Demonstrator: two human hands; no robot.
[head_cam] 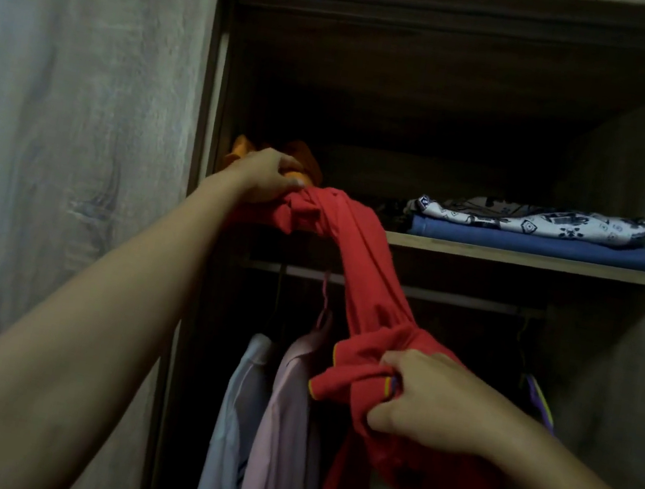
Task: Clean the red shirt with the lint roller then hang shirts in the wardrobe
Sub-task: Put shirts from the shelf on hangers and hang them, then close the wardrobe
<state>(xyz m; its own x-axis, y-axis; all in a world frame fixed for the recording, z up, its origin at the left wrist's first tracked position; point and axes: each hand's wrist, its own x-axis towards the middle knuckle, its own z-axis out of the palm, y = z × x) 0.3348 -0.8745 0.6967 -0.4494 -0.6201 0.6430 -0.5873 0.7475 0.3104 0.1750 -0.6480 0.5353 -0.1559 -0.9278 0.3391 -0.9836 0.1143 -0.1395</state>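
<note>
Red shirt (356, 257) bunched and twisted, gripped tight by left hand (266, 175) at shelf (519, 258), right hand (431, 403) below.

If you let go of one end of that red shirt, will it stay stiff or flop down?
It would probably flop. The red shirt already droops in a soft band between the left hand at the shelf and the right hand. It bunches into folds under each grip, so it looks limp. It seems light too: each hand holds it easily.
</note>
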